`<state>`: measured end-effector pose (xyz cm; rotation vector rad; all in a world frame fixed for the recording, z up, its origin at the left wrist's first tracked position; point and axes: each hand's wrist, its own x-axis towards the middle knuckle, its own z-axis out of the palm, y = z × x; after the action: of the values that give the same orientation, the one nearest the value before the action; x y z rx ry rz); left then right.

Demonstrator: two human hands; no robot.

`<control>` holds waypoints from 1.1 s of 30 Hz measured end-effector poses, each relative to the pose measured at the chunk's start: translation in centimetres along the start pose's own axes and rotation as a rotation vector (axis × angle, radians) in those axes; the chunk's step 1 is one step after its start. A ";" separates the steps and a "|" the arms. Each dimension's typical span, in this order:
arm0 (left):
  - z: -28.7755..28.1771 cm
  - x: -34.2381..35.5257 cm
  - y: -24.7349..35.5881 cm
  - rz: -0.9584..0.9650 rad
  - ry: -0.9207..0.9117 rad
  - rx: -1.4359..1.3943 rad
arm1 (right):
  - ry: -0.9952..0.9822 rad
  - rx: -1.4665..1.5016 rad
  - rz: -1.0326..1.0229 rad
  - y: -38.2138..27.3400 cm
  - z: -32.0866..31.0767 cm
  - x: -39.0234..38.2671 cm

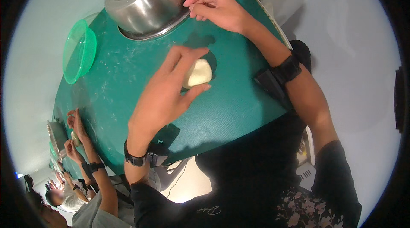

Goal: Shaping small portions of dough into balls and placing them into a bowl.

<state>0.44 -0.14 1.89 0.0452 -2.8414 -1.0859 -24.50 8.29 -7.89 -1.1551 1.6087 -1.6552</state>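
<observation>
Pale-yellow dough (199, 74): over the green table (113, 112), between curved thumb and fingers of my left hand (160, 95); firm grip unconfirmed. Right hand (222, 12): fingers bent, beside the inverted steel basin (147, 14); grip I cannot tell.

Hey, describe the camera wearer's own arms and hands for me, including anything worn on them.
The left hand and right hand are both ungloved. The left wrist has a black strap carrying a boxy dark device; the right forearm wears a similar set. The sleeves are black and short, on a black shirt with a pale pinkish floral print.
</observation>
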 end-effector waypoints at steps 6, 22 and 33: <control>-0.1 -0.6 -0.2 -0.061 -0.098 0.213 | 0.005 -0.012 0.009 -0.2 0.3 0.0; 0.5 0.1 0.3 0.145 0.033 0.118 | -0.010 -0.015 0.030 0.0 -0.2 -0.1; 2.3 -0.3 0.1 0.059 -0.049 0.171 | 0.004 -0.001 0.014 -0.1 0.3 0.1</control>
<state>0.52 1.47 0.26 -0.0536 -2.9515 -0.8423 -24.28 8.06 -7.83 -1.1396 1.6168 -1.6493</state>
